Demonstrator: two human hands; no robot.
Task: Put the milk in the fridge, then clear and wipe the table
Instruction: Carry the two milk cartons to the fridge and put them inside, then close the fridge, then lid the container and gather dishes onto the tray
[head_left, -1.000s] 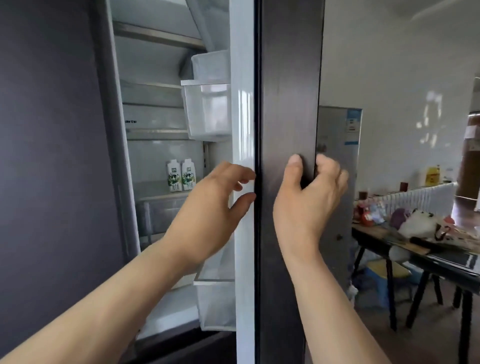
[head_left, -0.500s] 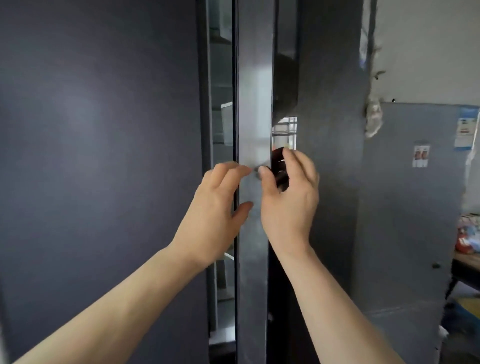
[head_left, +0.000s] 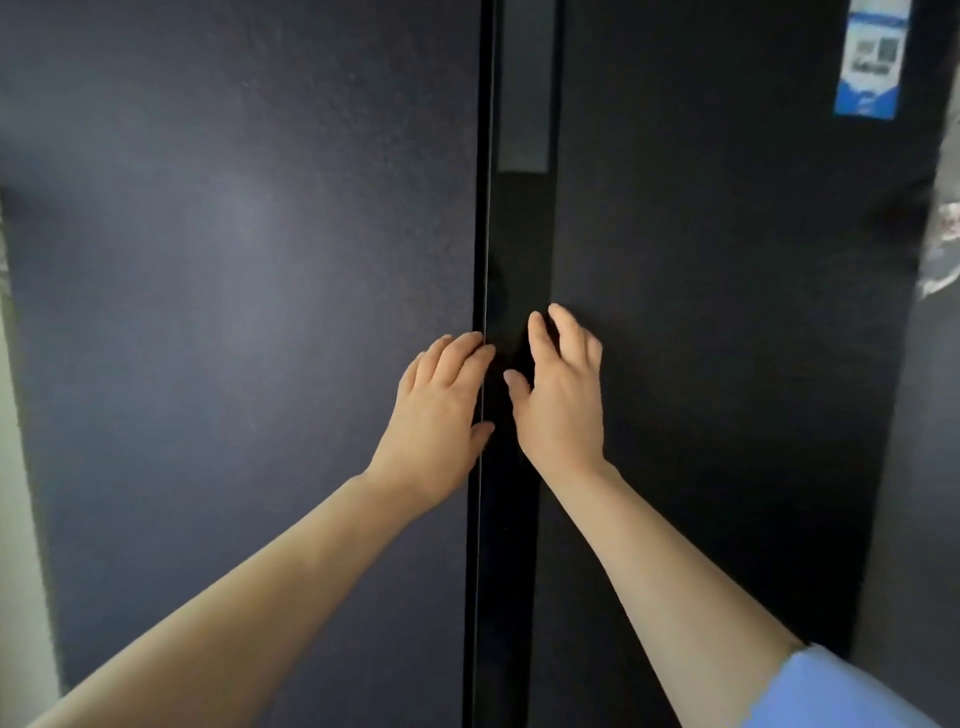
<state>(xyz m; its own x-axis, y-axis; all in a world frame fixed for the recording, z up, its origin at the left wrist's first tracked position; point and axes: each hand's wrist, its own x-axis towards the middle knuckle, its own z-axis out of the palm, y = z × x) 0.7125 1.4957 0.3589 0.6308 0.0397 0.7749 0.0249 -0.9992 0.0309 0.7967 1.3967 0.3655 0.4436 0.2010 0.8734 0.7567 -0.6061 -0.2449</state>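
Observation:
A dark two-door fridge fills the head view, with its left door (head_left: 234, 312) and right door (head_left: 727, 312) both closed and meeting at a thin centre seam. My left hand (head_left: 441, 410) lies flat against the left door's edge, fingers straight. My right hand (head_left: 558, 395) rests on the right door beside the seam, fingers spread and relaxed. Neither hand holds anything. The milk cartons are hidden behind the closed doors.
A blue and white sticker (head_left: 872, 57) sits at the top right of the right door. A pale wall strip (head_left: 15, 519) shows at the far left, and a grey panel (head_left: 914, 519) stands to the right of the fridge.
The right fridge door has swung fully closed, hiding the shelves and milk cartons. Both hands moved from its edge to lie flat on the door fronts. The view turned square to the fridge.

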